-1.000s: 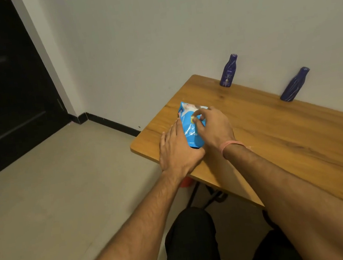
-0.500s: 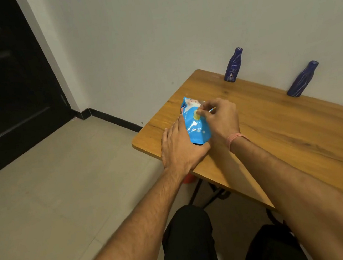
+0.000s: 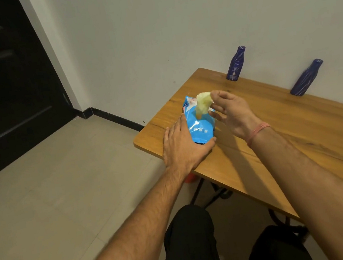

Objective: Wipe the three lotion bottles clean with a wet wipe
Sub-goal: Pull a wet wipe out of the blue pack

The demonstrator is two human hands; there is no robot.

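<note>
A blue wet-wipe pack (image 3: pixel 201 126) lies near the left corner of the wooden table (image 3: pixel 293 135). My left hand (image 3: pixel 182 148) presses flat on its near left side, thumb along the near end. My right hand (image 3: pixel 232 112) pinches a pale wet wipe (image 3: pixel 202 104) between thumb and forefinger, and the wipe stands half drawn out of the pack. Two dark blue lotion bottles stand against the wall at the back: one (image 3: pixel 236 64) upright near the corner, another (image 3: pixel 306 78) further right. A third bottle is not in view.
The table's left edge and near edge drop to a tiled floor (image 3: pixel 55 199). A dark door (image 3: pixel 6 75) is at the far left. My dark-clad knees (image 3: pixel 194 240) sit below the table's front edge, beside black table legs (image 3: pixel 198 189).
My right hand has lifted away from the pack's top, pulling a wipe up out of the opening. My left hand still holds the pack down.
</note>
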